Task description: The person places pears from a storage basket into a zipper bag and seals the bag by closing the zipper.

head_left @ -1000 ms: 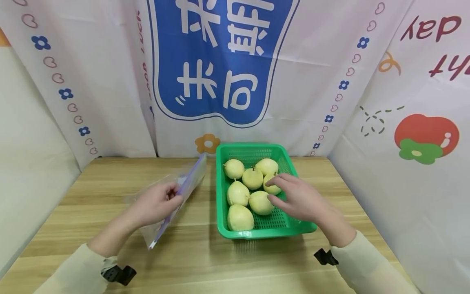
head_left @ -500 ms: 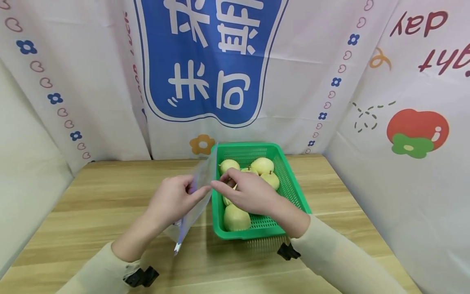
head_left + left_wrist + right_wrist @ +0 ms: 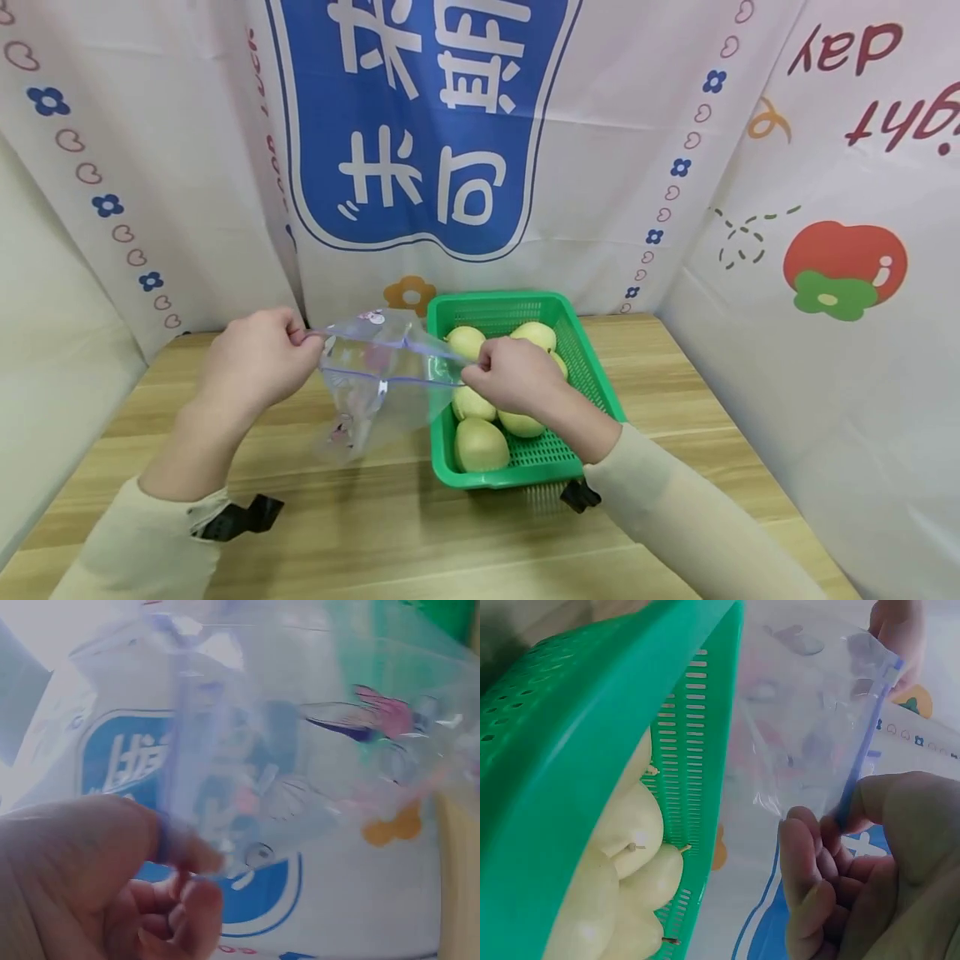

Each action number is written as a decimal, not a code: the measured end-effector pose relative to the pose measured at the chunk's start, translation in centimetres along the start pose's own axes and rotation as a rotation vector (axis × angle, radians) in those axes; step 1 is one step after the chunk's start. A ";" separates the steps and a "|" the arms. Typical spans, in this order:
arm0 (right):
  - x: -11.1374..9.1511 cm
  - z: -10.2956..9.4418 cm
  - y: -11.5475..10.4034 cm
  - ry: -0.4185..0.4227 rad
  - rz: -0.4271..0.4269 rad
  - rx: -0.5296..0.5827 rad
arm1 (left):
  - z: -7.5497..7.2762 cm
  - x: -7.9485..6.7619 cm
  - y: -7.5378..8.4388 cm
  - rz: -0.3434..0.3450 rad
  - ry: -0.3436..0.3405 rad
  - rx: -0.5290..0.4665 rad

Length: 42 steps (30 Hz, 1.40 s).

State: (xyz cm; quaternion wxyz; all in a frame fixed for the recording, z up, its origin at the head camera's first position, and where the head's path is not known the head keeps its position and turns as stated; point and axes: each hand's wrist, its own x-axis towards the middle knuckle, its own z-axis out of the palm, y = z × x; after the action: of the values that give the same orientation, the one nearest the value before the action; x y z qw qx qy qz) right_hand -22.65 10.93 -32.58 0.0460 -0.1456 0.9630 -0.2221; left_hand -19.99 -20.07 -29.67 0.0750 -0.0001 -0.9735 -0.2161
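A clear zip bag point(image 3: 390, 400) with a purple zip edge and small printed pictures is stretched between both hands, its mouth parted. My left hand point(image 3: 258, 358) pinches one end of the zip edge between thumb and fingers, as the left wrist view also shows. The opposite end is pinched by my right hand point(image 3: 517, 375), over the left side of a green basket point(image 3: 442, 467). Inside the basket lie several pale yellow pears point(image 3: 482, 446), some partly hidden behind the right hand. Through the bag in the left wrist view I see its printed pictures point(image 3: 390, 712).
The basket stands on a wooden table point(image 3: 360, 533), close to the back cloth point(image 3: 637, 100), which has a blue printed sign. A second printed cloth point(image 3: 847, 375) hangs on the right, and a pale wall point(image 3: 52, 350) bounds the left side.
The right hand moved left from over the pears and took hold of the bag's edge. The left hand pulled away to the left, and the bag's mouth spread open.
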 end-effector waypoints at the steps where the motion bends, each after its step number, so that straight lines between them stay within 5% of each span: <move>1: 0.1 0.1 0.1 -0.010 0.002 0.004 | -0.4 0.0 -0.2 0.001 -0.028 -0.010; 9: 0.5 0.6 -0.2 -0.045 -0.086 -0.004 | -1.7 -0.7 0.3 0.148 -0.212 -0.171; 14: 0.7 0.7 -0.6 -0.056 -0.100 -0.009 | -1.6 -0.7 0.3 0.170 -0.091 -0.184; 17: 0.8 0.8 -0.7 -0.058 -0.103 -0.011 | -1.1 -0.6 0.2 0.297 -0.021 -0.193; 20: 0.9 0.8 -0.7 -0.046 -0.116 -0.007 | -0.6 -0.5 0.3 0.381 -0.025 -0.196; 35: 1.4 0.0 -0.2 -0.072 -0.139 0.075 | 0.9 0.5 2.0 0.137 -0.003 -0.245; 42: 1.7 -2.8 2.4 -0.064 -0.114 -0.069 | -0.6 0.7 2.2 0.106 0.072 -0.163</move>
State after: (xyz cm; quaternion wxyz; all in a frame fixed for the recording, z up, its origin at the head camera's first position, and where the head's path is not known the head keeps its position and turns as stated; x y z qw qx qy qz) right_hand -25.34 13.65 -31.23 0.0591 -0.2088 0.9582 -0.1864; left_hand -20.56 -18.30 -28.13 0.1210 -0.0500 -0.9480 -0.2900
